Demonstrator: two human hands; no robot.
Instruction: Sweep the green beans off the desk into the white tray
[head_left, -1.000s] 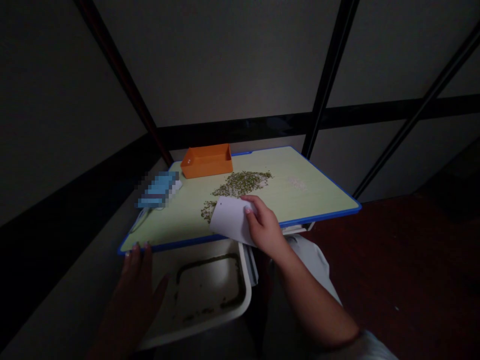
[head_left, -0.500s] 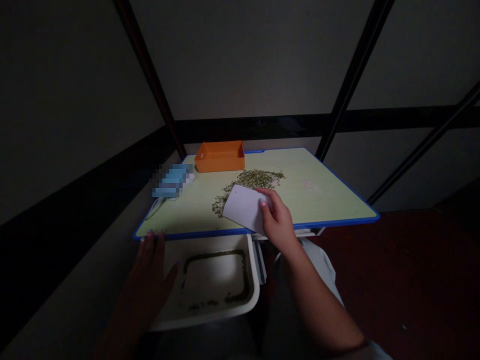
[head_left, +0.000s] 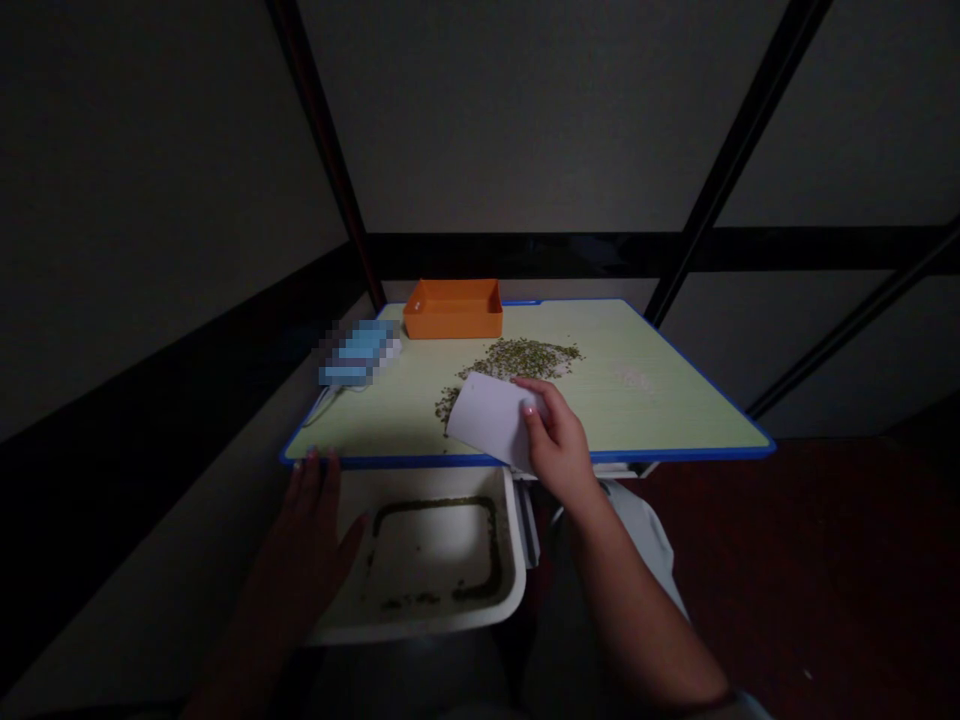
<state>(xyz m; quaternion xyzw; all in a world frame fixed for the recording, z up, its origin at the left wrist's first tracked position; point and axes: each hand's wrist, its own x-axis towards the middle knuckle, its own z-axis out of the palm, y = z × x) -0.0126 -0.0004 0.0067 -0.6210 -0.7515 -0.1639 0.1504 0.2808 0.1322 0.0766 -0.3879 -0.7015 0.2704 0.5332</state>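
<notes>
My right hand (head_left: 559,445) grips a white card (head_left: 487,417) and holds it tilted on the pale green table (head_left: 675,410), just in front of a pile of small green beans (head_left: 517,360). Below the table's front edge sits a white tray (head_left: 431,610) with a few beans along its inner rim. My left hand (head_left: 311,530) holds that tray by its left rim, thumb inside, fingers up against the table's blue edge.
An orange box (head_left: 453,308) stands at the table's back left. A blurred blue item (head_left: 358,352) with a cable lies at the left edge. A faint white patch (head_left: 634,378) of grains lies to the right. Dark bars cross the wall behind.
The view has shifted, so the table sits further right and lower in frame. My right hand with the card and my left hand on the tray keep their places relative to the table.
</notes>
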